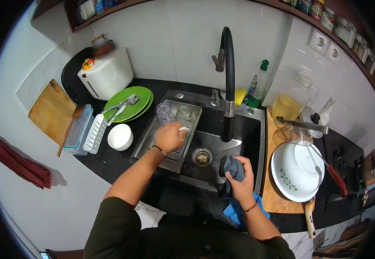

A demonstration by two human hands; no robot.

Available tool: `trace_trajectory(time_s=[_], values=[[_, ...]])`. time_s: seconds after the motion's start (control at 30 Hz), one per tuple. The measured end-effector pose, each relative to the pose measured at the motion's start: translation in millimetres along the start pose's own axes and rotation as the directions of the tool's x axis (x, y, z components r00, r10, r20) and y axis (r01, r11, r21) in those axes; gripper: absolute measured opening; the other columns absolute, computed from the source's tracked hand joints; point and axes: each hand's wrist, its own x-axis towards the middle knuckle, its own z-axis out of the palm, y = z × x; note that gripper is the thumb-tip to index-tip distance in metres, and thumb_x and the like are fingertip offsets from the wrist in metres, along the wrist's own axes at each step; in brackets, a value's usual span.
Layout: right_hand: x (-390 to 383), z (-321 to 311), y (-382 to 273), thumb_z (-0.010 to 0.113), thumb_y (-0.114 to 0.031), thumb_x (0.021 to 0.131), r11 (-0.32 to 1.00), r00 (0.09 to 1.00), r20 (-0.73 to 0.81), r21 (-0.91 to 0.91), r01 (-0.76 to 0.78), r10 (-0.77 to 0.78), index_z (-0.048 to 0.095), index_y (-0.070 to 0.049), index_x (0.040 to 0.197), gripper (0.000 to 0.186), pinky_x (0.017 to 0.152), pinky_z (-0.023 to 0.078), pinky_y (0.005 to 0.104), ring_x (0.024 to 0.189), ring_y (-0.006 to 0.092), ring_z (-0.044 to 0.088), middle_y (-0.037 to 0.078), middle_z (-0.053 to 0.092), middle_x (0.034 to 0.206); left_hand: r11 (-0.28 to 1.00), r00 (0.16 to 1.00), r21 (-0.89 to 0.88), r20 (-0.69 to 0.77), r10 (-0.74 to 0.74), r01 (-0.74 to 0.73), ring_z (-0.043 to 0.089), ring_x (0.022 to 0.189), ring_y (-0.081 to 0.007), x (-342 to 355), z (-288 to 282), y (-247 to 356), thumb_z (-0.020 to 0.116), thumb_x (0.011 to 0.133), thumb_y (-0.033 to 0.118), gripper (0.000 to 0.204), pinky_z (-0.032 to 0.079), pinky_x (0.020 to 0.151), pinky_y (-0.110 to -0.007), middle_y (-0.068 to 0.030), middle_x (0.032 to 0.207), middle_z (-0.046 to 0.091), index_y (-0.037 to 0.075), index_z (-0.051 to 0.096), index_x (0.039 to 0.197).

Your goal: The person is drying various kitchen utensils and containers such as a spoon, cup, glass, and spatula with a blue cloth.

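In the head view, my right hand (244, 175) was clamped on a grey cloth (234, 168) over the near right of the sink (251, 129). My left hand (168, 137) was at the metal tray (170, 165), just nearer than two clear glasses (163, 110); whether it gripped anything, I couldn't tell.

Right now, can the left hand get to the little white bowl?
Probably yes. The white bowl sits near the left hand, and nothing tall seems to stand between them. But that hand looks busy over the metal tray, so it might need freeing first.
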Motion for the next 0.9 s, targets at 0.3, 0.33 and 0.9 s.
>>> trace_trajectory(time_s=[0.3, 0.33, 0.9], values=[[-2.8, -8.7, 10.8, 0.07, -0.001, 0.068, 0.999, 0.999, -0.012, -0.014, -0.032, 0.032, 0.051, -0.002, 0.104, 0.041, 0.088, 0.041, 0.0299, 0.099, 0.0194, 0.054, 0.01, 0.055, 0.103, 0.97, 0.99, 0.233, 0.106, -0.088, 0.062, 0.06, 0.083, -0.0349, 37.3, 45.5, 2.7, 0.056, 0.08, 0.026, 0.021, 0.047, 0.07, -0.046, -0.0159, 0.084, 0.063, 0.006, 0.059, 0.086], [-2.9, -9.5, 11.6, 0.07, -0.001, 0.068, 0.999, 0.999, -0.016, -0.015, -0.039, 0.039, 0.051, -0.002, 0.104, 0.041, 0.088, 0.041, 0.0299, 0.099, 0.0194, 0.054, 0.01, 0.055, 0.103, 0.971, 0.99, 0.232, 0.113, -0.086, 0.058, 0.06, 0.083, -0.0349, 41.8, 47.8, 2.8, 0.056, 0.08, 0.026, 0.021, 0.047, 0.07, -0.046, -0.0159, 0.084, 0.063, 0.006, 0.059, 0.086], [-2.1, -12.5, 15.1, 0.068, 0.004, 0.066, 0.998, 0.998, -0.02, 0.014, -0.067, 0.067, 0.051, -0.003, 0.104, 0.042, 0.088, 0.04, 0.0294, 0.098, 0.0199, 0.053, 0.009, 0.054, 0.102, 0.878, 0.895, 0.419, 0.261, -0.362, 0.233, 0.064, 0.087, -0.0293, 58.3, 68.5, 3.7, 0.048, 0.08, 0.017, 0.022, 0.049, 0.073, -0.042, -0.0126, 0.091, 0.066, 0.009, 0.066, 0.09]])
